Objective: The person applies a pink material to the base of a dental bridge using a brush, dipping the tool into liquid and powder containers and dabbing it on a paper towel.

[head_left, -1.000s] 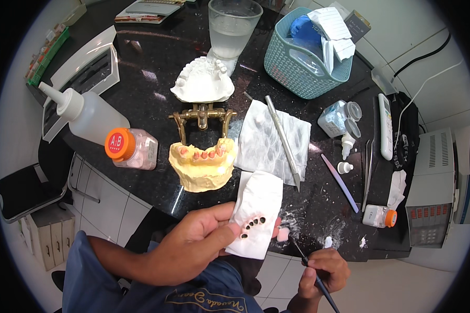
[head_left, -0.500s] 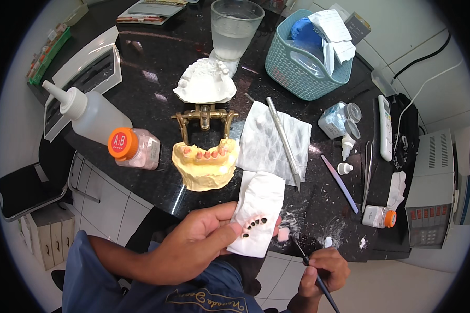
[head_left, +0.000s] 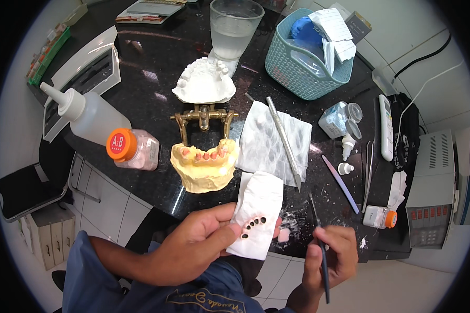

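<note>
White tissue (head_left: 262,195) pinched by left fingers (head_left: 225,235), brush (head_left: 325,268) by right fingers (head_left: 342,242); yellow cast (head_left: 203,172), knife (head_left: 283,140) beyond

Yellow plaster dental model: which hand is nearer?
Left. In the picture, the left hand is just below the yellow model; the right hand is farther, below and rightward.

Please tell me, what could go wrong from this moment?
The row of small tooth pieces lies on the folded tissue in the left hand; if that tilts, they might slide off. The knife lies with its blade close to the tip of the brush in the right hand, so a careless reach could perhaps cut a finger.
</note>
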`<state>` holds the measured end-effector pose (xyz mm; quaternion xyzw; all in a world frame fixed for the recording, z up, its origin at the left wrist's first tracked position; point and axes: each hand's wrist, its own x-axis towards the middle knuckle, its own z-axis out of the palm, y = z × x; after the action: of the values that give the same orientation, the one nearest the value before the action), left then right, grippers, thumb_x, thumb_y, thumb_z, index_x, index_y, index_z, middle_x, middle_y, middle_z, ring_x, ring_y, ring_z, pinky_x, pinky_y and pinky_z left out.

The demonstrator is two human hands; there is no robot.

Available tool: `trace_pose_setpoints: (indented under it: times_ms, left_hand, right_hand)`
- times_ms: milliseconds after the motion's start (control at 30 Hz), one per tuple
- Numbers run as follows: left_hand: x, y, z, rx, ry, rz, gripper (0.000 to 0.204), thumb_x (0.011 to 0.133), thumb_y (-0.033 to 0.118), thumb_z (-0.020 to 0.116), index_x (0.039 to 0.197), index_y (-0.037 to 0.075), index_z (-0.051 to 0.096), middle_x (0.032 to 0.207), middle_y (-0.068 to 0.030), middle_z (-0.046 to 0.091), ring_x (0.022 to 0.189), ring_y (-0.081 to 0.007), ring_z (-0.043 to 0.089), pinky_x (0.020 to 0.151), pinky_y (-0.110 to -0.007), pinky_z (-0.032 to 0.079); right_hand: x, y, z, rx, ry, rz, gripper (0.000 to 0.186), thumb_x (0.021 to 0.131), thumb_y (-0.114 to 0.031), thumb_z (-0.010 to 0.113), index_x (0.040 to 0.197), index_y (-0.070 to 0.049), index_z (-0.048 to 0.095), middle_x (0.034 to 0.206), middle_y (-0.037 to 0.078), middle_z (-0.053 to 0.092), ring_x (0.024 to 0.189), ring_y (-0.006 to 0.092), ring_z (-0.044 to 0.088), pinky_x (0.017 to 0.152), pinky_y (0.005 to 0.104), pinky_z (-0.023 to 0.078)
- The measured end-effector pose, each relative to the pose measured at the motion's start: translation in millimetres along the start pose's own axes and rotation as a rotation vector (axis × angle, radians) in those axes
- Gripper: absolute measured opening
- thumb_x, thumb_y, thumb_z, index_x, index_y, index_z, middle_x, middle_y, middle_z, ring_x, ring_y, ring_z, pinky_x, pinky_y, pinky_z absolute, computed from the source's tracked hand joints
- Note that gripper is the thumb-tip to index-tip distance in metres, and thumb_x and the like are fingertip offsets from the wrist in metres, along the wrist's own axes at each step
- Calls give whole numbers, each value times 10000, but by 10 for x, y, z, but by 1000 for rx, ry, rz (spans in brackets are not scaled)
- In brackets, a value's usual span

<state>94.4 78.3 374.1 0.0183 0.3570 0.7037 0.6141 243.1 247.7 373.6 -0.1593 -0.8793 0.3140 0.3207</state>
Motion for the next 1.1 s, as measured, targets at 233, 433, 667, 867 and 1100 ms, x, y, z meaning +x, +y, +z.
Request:
trace_pose_setpoints:
  times_ms: [233, 433, 667, 867, 1100]
  left_hand:
    - [-6, 37, 1, -18, 2, -20, 461, 995, 98, 406, 1405, -97, 328, 1396, -249, 460, 1318, -323, 458, 1130, -428, 330]
    - [-15, 24, -27, -28, 15, -43, 462, 998, 104, 405, 1406, -98, 325, 1395, -245, 463, 1319, -325, 456, 1129, -426, 331]
    - [-6, -75, -56, 48, 13, 15, 406, 1014, 102, 395, 1379, -76, 387, 1301, -140, 527, 1208, -178, 488, 1045, -322, 369]
    - [-13, -91, -48, 74, 47, 36, 356, 1022, 106, 412, 1337, -50, 464, 1165, -37, 589, 1047, -53, 523, 922, -223, 425]
    - [-20, -52, -28, 134, 116, -14, 363, 1023, 109, 412, 1346, -52, 453, 1168, -49, 593, 1046, -69, 542, 914, -231, 441]
  right_hand:
    - [351, -98, 219, -20, -156, -14, 288, 685, 66, 745, 961, -2, 703, 862, 138, 651, 648, 162, 652, 519, 233, 477]
    - [318, -79, 204, -48, -157, -3, 216, 703, 23, 729, 917, 9, 698, 782, 143, 651, 641, 193, 654, 539, 267, 495]
    - [-38, 24, 92, 232, 66, 90, 280, 854, -190, 651, 998, 42, 591, 802, 154, 568, 586, 168, 571, 484, 245, 469]
    - [-230, 48, -70, 282, 43, 214, 216, 844, -161, 676, 905, 27, 589, 755, 138, 569, 583, 167, 602, 502, 243, 489]
    - [-344, 94, -62, 404, 43, 353, 185, 777, -58, 699, 852, 24, 552, 741, 163, 640, 592, 168, 635, 581, 253, 521]
